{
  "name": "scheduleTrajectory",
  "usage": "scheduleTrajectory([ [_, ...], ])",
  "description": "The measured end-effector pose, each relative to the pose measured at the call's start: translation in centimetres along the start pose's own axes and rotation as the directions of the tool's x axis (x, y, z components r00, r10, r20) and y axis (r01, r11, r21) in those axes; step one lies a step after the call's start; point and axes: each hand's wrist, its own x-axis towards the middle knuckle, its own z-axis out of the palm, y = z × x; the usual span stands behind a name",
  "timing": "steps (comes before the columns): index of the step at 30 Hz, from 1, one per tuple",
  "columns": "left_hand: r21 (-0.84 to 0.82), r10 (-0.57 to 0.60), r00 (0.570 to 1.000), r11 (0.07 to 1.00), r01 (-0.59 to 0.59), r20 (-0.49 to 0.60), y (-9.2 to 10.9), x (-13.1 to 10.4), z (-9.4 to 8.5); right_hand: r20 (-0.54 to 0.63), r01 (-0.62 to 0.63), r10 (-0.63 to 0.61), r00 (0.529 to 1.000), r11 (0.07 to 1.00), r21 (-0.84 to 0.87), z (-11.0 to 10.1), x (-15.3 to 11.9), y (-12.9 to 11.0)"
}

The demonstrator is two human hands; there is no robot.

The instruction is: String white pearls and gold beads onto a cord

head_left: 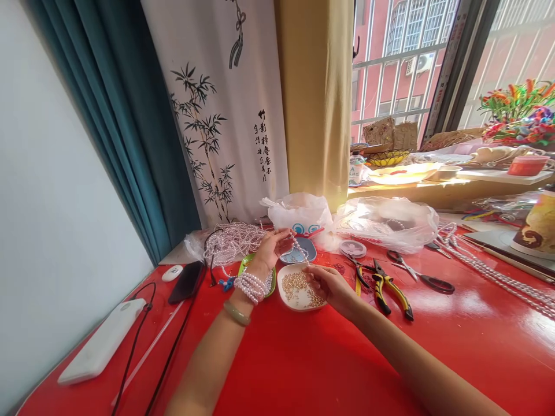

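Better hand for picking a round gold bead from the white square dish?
Right hand, probably: it overlaps the dish, nearer the gold beads. The left hand is farther off, holding up the pearly white bead strand.

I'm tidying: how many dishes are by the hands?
3: white dish beside the right hand, blue dish behind that, green dish partly behind the left hand. Others may be hidden.

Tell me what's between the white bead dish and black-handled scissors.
In the head view: the right hand, then smaller yellow-handled pliers, then a larger pair, with small red pieces nearby.
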Motion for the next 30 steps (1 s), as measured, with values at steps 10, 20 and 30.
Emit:
scheduleTrajectory([
  [10, 0.143, -0.001, 1.0, 0.99, -0.002, 0.019, 1.4, -0.8, -0.4, 0.061, 0.024, -0.02, 0.998, 0.997, -0.073, -0.4, 0.2, -0.4],
  [20, 0.165, -0.042, 0.999, 0.985, 0.042, -0.003, 1.1, -1.2, -1.6, -0.034, 0.076, -0.092, 0.995, 0.946, -0.316, 0.8, -0.9, -0.7],
  [30, 0.177, -0.06, 0.998, 0.982, 0.062, -0.02, 0.4, -0.9, -1.8, -0.038, 0.125, -0.144, 0.989, 0.941, -0.315, 0.9, -1.0, -0.7],
])
